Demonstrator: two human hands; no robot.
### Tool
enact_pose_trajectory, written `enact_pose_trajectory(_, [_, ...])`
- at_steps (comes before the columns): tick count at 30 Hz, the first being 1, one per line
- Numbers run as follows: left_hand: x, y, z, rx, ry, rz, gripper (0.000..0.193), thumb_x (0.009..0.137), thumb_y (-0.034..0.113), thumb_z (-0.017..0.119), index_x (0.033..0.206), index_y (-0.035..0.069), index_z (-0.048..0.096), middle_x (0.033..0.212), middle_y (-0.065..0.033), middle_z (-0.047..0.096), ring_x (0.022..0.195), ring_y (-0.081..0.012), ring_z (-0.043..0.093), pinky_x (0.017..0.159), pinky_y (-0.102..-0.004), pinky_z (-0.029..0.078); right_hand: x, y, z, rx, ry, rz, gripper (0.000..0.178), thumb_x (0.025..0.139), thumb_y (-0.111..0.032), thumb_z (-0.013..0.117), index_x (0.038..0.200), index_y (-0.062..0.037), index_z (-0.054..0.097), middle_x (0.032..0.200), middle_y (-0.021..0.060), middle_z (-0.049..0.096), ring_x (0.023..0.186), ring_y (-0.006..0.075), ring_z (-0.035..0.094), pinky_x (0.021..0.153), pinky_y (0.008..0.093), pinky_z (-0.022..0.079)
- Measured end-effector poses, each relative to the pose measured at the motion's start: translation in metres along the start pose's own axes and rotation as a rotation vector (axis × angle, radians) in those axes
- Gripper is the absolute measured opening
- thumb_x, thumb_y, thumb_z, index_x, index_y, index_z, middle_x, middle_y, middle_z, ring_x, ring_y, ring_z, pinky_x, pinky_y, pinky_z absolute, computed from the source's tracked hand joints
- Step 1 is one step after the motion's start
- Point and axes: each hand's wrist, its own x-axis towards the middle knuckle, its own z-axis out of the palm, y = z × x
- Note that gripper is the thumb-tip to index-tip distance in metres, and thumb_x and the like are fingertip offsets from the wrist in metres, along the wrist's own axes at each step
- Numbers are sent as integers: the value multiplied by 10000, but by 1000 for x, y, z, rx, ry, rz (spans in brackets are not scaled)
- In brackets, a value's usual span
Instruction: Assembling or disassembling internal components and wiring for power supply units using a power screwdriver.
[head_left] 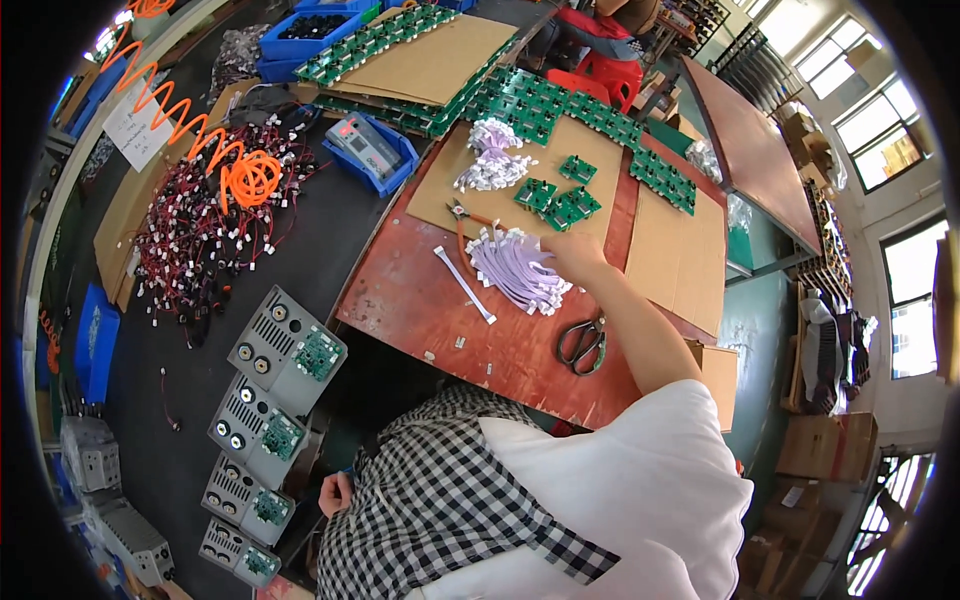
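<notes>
My right hand (572, 252) reaches out over the red-brown table (420, 300) and rests on a fanned pile of pale purple flat ribbon cables (515, 268) with white end connectors; its fingers touch the pile's far edge. One single ribbon cable (463, 284) lies apart to the left. My left hand (335, 494) is down low beside my checked apron, fingers curled, near a row of grey device housings (285, 350); whether it holds anything cannot be told. Small green circuit boards (556, 200) lie on cardboard just beyond the right hand.
Black-handled scissors (583, 344) lie near the table's front edge. Orange-handled pliers (462, 215) sit by a second bundle of ribbon cables (492, 165). Rows of green boards (560, 105) line the cardboard sheets. Left are red-black wire bundles (200, 235), an orange coiled hose (245, 178) and blue bins (370, 150).
</notes>
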Motion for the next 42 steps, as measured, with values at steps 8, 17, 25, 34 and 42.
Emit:
enact_pose_trajectory(8, [25,7,-5,73,-64,117,210,810,197,531,683,31,516,540,-5,483,465,-52,404,421,-218,327,-22,-4,3,-263,-130,65,172,726,-191,545,892,-145,548,822,93,593,795,242,572,670,376,439])
enact_pose_trajectory(17, [38,8,-22,109,-63,10,191,796,181,543,714,10,526,564,-5,495,524,-71,427,493,-220,369,-41,10,2,257,188,310,266,738,-269,529,985,-173,550,867,76,596,838,249,561,698,375,432])
enact_pose_trajectory(25, [45,3,-25,67,-80,106,169,782,156,545,720,0,536,584,-16,510,548,-84,461,521,-223,385,-28,13,16,724,123,208,270,769,-204,529,984,-45,566,751,74,590,659,143,560,626,273,443])
enact_pose_trajectory(34, [51,6,-30,3,-116,83,184,797,167,536,722,-1,538,584,-5,514,540,-72,459,532,-202,379,-24,-16,13,1321,177,190,203,814,-160,485,926,-1,543,733,29,551,640,95,507,586,227,420])
enact_pose_trajectory(42, [57,147,-8,-499,-665,15,376,852,302,434,1060,-6,485,945,-94,551,884,-161,523,780,-270,409,-54,-184,-11,1013,142,-331,111,774,-70,529,873,-20,529,678,52,545,634,117,522,587,266,431])
